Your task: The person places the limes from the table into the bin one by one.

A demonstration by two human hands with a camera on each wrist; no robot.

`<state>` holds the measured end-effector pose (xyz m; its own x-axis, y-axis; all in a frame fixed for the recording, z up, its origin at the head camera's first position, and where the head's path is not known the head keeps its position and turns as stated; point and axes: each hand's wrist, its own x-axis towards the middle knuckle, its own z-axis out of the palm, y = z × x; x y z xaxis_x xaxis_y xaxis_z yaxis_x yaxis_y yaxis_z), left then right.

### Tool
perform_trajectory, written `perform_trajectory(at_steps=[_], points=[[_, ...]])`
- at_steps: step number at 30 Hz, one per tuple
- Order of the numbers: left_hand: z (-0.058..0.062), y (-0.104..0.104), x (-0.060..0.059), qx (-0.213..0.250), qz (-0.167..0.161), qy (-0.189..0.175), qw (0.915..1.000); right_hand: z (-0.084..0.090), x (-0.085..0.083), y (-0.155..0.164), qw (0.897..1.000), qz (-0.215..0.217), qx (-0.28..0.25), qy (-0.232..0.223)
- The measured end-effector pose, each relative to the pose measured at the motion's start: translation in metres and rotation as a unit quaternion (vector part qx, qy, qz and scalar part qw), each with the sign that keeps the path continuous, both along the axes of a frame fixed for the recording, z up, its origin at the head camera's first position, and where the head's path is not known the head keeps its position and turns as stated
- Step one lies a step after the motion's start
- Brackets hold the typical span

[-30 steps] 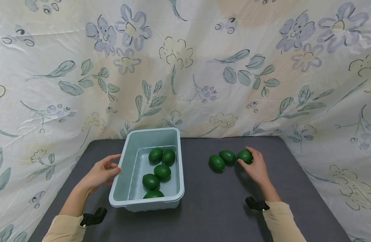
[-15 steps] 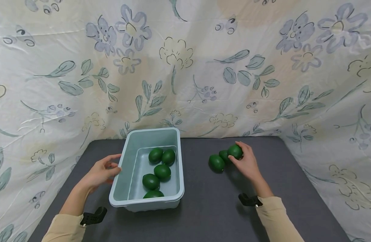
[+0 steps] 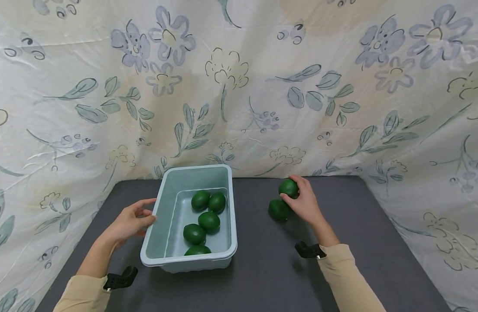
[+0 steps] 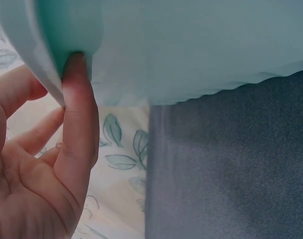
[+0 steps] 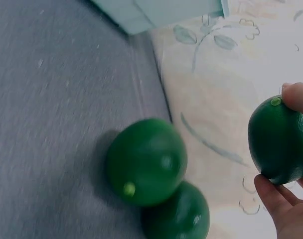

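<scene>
My right hand (image 3: 306,203) holds a dark green lime (image 3: 288,188) between thumb and fingers, raised off the table. In the right wrist view, that lime (image 5: 281,139) shows a pale green nub at one end. Just below it, another lime (image 3: 279,210) lies on the table; the right wrist view shows a further lime (image 5: 176,214) touching this one, hidden from the head camera. On the left, my left hand (image 3: 130,223) holds the rim of a pale blue-green plastic tub (image 3: 234,225), its thumb (image 4: 77,99) against the outer wall. Several limes (image 3: 209,222) lie inside the tub.
A dark grey table (image 3: 262,268) lies under everything. Behind it and along its sides hangs a floral cloth (image 3: 262,86). Black wrist straps (image 3: 121,278) sit on both arms at the sleeve cuffs.
My right hand has lifted the rightmost lime and carried it left, over the other limes on the table. The left hand and the tub have stayed in place.
</scene>
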<state>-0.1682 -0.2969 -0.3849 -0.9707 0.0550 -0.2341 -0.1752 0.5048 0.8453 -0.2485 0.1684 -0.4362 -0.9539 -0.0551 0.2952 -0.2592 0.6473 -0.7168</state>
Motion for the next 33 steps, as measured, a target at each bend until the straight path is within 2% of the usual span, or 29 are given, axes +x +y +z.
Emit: perform_trajectory(at_steps=[13,33], points=[[0.000,0.001,0.000,0.004,0.002,0.005,1.0000,0.024,-0.006,-0.036,0.999,0.041,-0.029,0.017],[0.000,0.002,-0.001,0.008,0.003,0.001,1.0000,0.046,-0.009,-0.077,0.993,0.107,-0.041,0.039]])
